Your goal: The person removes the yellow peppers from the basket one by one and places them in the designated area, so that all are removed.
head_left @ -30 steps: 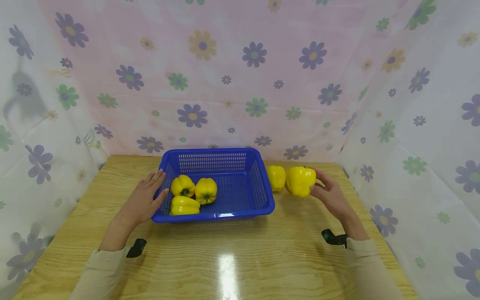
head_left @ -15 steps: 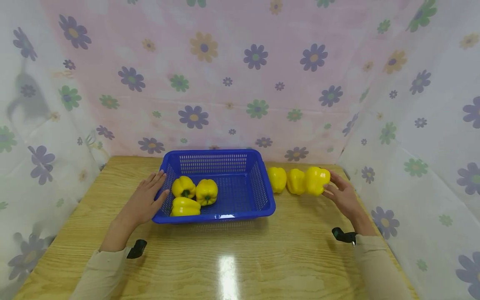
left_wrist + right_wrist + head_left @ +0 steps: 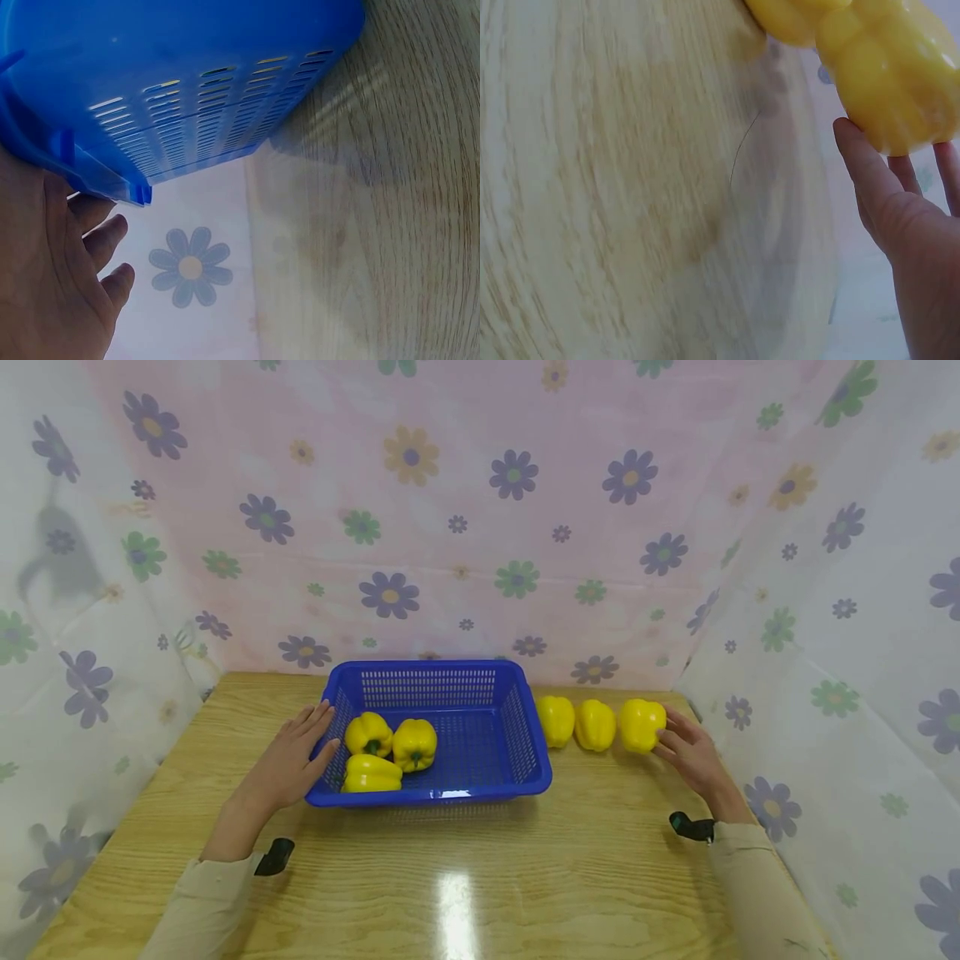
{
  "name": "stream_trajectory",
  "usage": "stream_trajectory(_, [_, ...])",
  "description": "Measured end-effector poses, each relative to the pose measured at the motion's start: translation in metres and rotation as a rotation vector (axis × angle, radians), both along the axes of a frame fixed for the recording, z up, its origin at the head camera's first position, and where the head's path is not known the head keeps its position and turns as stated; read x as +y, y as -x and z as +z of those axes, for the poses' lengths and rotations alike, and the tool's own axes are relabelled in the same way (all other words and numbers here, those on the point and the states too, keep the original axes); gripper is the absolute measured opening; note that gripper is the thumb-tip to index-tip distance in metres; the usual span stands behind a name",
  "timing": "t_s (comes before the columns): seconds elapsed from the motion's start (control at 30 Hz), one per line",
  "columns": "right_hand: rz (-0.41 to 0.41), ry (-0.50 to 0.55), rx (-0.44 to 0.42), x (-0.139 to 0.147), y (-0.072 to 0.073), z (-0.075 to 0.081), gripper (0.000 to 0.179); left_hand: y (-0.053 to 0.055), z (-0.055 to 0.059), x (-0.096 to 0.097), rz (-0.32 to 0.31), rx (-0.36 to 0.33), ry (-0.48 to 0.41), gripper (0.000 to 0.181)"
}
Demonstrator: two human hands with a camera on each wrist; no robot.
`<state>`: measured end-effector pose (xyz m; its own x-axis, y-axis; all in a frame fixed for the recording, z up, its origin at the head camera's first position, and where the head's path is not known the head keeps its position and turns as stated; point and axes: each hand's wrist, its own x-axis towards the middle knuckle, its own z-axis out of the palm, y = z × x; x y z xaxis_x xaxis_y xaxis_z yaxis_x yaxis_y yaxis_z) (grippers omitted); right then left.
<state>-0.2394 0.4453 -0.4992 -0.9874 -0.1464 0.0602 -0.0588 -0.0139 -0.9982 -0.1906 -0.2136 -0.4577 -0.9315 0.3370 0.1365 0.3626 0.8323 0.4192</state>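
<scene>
My left hand (image 3: 285,767) rests with extended fingers on the left rim of a blue plastic basket (image 3: 517,787). In the left wrist view the fingers (image 3: 105,238) lie along the slotted basket wall (image 3: 202,97). At the right, my right hand (image 3: 696,762) holds a yellow bell pepper (image 3: 641,725) by its right side, thumb and fingertips on it. The right wrist view shows that pepper (image 3: 892,82) close up, against the fingertips. Left of it stand two more yellow bell peppers, one in the middle (image 3: 596,725) and one (image 3: 556,722) beside the basket.
Inside the basket's left part lie three yellow bell peppers: one at the back (image 3: 368,735), one to its right (image 3: 414,745), one lying in front (image 3: 372,773). The wooden table (image 3: 480,877) extends toward me. A flowered cloth (image 3: 450,552) surrounds the back and sides.
My right hand has moved right with the bell pepper and lowered it beside the other two, uncovering the middle one. The left hand stays on the basket rim.
</scene>
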Motion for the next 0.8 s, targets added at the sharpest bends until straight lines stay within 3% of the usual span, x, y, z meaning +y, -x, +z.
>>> stream_trajectory(0.27, [0.008, -0.112, -0.106, 0.013, 0.012, -0.007, 0.073, 0.002, -0.002, -0.001, 0.000, 0.006, -0.006, 0.064])
stream_trajectory(0.47, [0.069, -0.205, -0.184, 0.020, 0.021, -0.005, 0.075, 0.001, -0.003, -0.001, -0.003, 0.008, -0.011, 0.064])
stream_trajectory(0.8, [0.158, -0.142, -0.230, 0.023, 0.033, -0.005, 0.073, 0.000, -0.001, -0.001, -0.002, 0.009, -0.015, 0.062])
